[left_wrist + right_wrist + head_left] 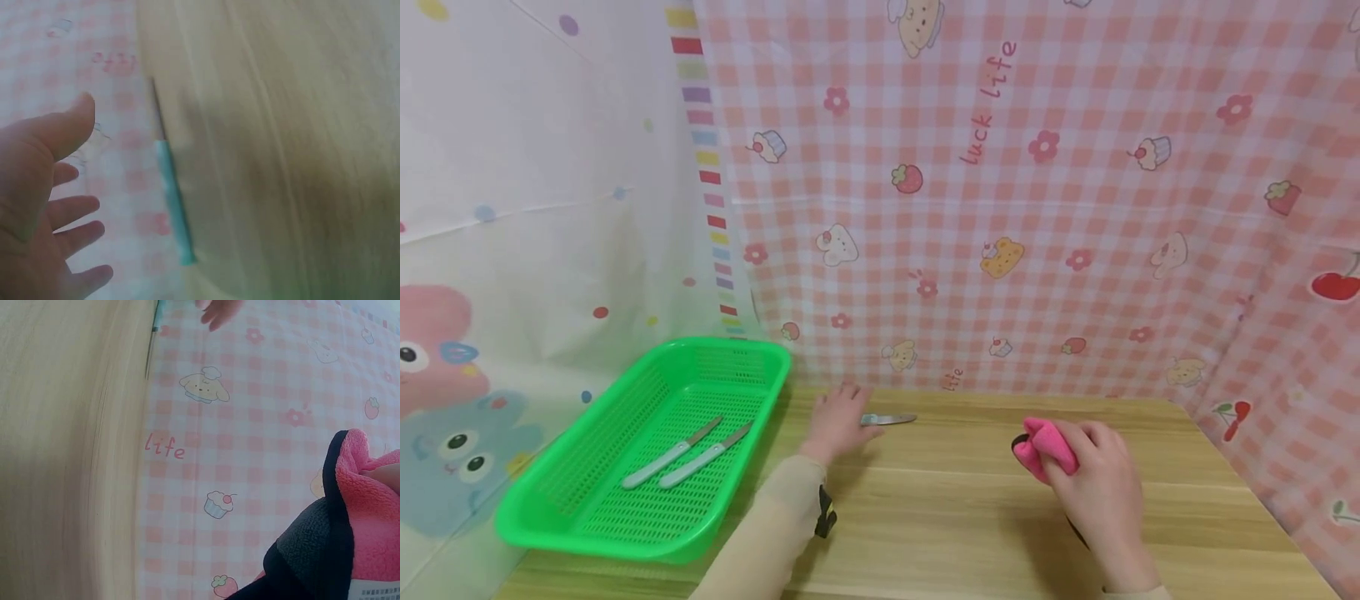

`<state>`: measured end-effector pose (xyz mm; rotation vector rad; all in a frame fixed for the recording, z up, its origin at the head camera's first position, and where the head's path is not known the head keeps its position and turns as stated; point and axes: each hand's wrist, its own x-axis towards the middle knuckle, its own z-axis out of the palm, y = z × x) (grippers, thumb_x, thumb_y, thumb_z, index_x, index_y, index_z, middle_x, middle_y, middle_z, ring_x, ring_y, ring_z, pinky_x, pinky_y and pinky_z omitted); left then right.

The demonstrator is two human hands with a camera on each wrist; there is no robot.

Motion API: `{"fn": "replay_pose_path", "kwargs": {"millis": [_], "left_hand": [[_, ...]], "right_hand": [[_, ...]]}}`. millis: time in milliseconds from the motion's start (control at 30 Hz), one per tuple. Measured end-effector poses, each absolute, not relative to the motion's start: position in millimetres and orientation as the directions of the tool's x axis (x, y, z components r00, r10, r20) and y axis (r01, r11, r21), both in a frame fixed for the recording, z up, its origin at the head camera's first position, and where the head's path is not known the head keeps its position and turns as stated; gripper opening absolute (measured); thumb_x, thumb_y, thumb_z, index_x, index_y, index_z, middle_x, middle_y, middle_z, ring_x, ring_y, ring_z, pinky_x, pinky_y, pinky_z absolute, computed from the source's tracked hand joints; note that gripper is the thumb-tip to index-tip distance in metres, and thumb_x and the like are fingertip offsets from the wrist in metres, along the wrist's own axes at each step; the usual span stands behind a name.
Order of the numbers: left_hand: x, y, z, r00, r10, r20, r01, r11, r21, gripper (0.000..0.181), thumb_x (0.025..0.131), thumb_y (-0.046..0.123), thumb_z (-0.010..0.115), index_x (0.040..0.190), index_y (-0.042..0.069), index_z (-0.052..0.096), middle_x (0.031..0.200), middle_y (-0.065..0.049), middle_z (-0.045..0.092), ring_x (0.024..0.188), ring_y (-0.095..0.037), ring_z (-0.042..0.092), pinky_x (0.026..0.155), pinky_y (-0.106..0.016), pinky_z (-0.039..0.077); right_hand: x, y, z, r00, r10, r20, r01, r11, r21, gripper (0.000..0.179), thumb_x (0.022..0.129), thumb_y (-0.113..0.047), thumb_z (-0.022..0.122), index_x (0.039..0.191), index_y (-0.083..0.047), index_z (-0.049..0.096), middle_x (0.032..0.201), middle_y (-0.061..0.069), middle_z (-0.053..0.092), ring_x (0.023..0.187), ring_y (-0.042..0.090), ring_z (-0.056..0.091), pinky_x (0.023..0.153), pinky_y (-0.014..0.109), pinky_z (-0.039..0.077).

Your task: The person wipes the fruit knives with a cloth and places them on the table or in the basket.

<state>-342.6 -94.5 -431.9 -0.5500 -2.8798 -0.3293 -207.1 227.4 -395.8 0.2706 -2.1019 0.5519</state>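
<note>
Fingers spread, my left hand is beside a small knife near the table's back edge. The left wrist view shows that knife's pale teal handle apart from the thumb and fingers, with nothing held. My right hand grips a bunched pink cloth above the right part of the table. In the right wrist view the cloth has a black border, a dark grey side and a white label. At the top of that view, the left hand appears close to the knife blade.
A green plastic basket stands on the left of the wooden table. Inside lie two knives with pale handles, blades pointing to the back right. Pink checked fabric hangs behind the table.
</note>
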Motion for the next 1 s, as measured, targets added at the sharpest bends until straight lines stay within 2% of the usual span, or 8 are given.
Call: {"fn": "replay_pose_path", "kwargs": {"millis": [133,333,633,833,1000], "left_hand": [[-346.2,-93.5,-436.9,-0.926,0.337,0.172,0.371,0.898,0.236,0.070,0.088,0.044,0.074,0.142,0.007,0.047,0.143,-0.018,0.048,0.133,-0.038,0.042,0.108,-0.063,0.029],[-347.1,-93.8,-443.3,-0.934,0.340,0.109,0.357,0.900,0.251,0.077,0.088,0.041,0.073,0.148,0.006,0.040,0.149,-0.020,0.042,0.139,-0.041,0.035,0.111,-0.064,0.023],[-348.7,-89.4,-449.0,-0.938,0.344,0.049,0.346,0.909,0.234,0.076,0.088,0.043,0.072,0.146,0.004,0.044,0.150,-0.019,0.042,0.139,-0.041,0.035,0.112,-0.059,0.025],[-350.9,-86.9,-453.8,-0.941,0.335,0.053,0.339,0.921,0.192,0.058,0.088,0.039,0.074,0.132,0.004,0.058,0.139,-0.017,0.053,0.129,-0.037,0.047,0.105,-0.060,0.035],[-352.5,-83.5,-457.4,-0.948,0.314,0.054,0.319,0.933,0.168,0.040,0.090,0.032,0.074,0.118,0.005,0.066,0.133,-0.016,0.057,0.126,-0.036,0.049,0.105,-0.059,0.036]], "right_hand": [[-207.8,227.5,-396.3,-0.558,0.014,0.830,-0.397,0.873,-0.282,0.034,0.065,0.001,0.082,0.098,-0.005,0.073,0.085,0.014,0.061,0.079,0.037,0.057,0.063,0.048,0.044],[-208.8,225.9,-396.7,-0.562,0.016,0.827,-0.398,0.871,-0.287,0.030,0.068,-0.003,0.083,0.096,-0.004,0.073,0.084,0.012,0.060,0.078,0.036,0.057,0.064,0.047,0.044],[-210.0,226.0,-397.8,-0.584,0.019,0.811,-0.383,0.875,-0.297,0.030,0.069,-0.003,0.083,0.098,-0.005,0.073,0.086,0.012,0.061,0.080,0.035,0.057,0.066,0.047,0.044],[-210.1,224.0,-399.3,-0.592,0.007,0.806,-0.380,0.879,-0.287,0.032,0.067,-0.002,0.084,0.097,-0.005,0.073,0.086,0.012,0.061,0.079,0.035,0.058,0.065,0.047,0.044],[-209.5,221.4,-400.8,-0.608,0.008,0.794,-0.368,0.883,-0.291,0.032,0.068,-0.003,0.085,0.098,-0.007,0.074,0.087,0.011,0.061,0.080,0.034,0.057,0.063,0.046,0.045]]}}
